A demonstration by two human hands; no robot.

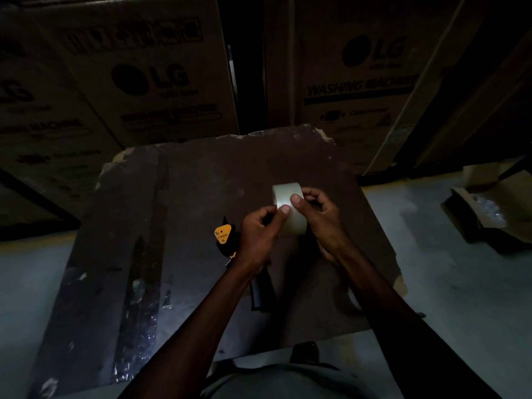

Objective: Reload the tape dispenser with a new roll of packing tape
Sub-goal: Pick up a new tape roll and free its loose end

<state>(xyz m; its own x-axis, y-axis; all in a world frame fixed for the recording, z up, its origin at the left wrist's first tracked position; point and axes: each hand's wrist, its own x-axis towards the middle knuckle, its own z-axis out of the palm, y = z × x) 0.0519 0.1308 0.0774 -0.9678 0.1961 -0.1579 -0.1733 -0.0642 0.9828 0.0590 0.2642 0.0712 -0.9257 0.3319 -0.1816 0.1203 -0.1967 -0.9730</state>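
Clear tape roll [289, 210] pinched by both hands [288, 226]; cardboard box [486, 214] holds plastic.

My view is very dim, with the brightest spot a pale glare on the roll of tape [288, 208] between my hands. The cartons [161, 82] beyond my hands are murky, their print soft and bowed by wide-angle distortion, while the floor [460, 283] to either side catches faint grey light.
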